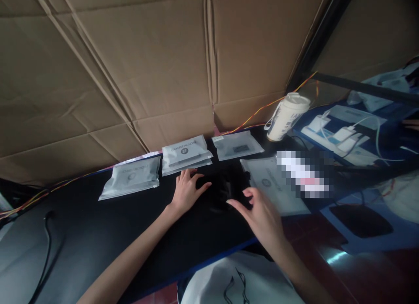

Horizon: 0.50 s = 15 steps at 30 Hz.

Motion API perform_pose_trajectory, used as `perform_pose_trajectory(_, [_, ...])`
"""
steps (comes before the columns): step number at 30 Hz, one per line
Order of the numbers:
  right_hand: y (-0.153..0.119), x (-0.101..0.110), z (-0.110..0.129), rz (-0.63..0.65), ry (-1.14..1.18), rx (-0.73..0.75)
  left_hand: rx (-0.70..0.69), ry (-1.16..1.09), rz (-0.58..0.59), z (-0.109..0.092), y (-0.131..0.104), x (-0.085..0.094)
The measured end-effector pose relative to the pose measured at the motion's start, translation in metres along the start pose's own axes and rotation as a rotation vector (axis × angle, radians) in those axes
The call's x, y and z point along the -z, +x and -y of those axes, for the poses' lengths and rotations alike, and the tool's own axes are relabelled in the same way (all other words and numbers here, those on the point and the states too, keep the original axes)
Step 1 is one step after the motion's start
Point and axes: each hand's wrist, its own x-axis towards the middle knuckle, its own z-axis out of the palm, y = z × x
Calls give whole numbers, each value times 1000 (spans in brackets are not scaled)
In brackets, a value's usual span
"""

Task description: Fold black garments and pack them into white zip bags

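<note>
A dark, soft-looking black item [225, 188] lies on the black table between my hands; its outline blends into the surface, so its kind is unclear. My left hand [188, 190] rests at its left side, fingers stretched and apart. On the other side, my right hand [265, 216] has its thumb and bent fingers at the item's edge, seeming to grip it. Just right of it lies a flat frosted zip bag [278, 190] with a printed logo, partly behind my right hand.
Along the back are a filled frosted bag [131, 177], stacked bags [185, 153] and another bag holding a dark piece [237, 145]. A white tumbler [288, 116] stands back right, near a power strip with chargers [334, 136]. A black cable [47, 247] lies left. Cardboard [147, 55] walls the back.
</note>
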Motion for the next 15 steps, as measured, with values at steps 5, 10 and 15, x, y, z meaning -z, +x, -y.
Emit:
perform_pose_trajectory(5, [19, -17, 14, 127, -42, 44, -6, -88, 8, -4, 10, -10])
perform_pose_trajectory(10, [27, -7, 48, 245, 439, -25, 33, -222, -82, 6, 11, 19])
perform_pose_trajectory(15, [21, -9, 83, 330, 772, 26, 150, -263, -237, 20, -3, 64])
